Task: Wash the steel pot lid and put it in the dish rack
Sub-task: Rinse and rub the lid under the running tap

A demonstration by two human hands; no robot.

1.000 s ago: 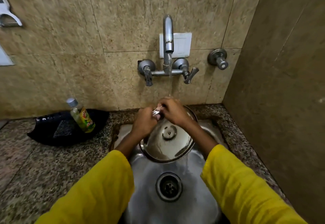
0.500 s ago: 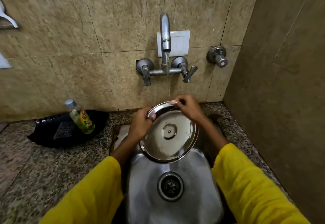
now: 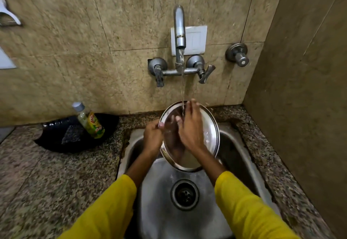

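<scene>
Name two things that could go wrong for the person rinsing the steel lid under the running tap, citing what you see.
1. The left hand pinches only the rim of the wet steel pot lid while the right hand rubs its face; it might slip into the sink.
2. Water from the tap hits the tilted lid and may splash onto the granite counter.

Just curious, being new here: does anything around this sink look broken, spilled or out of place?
The soap bottle leans tilted in a black tray rather than standing. The counter edge beside the sink looks stained and worn. Nothing spilled.
</scene>
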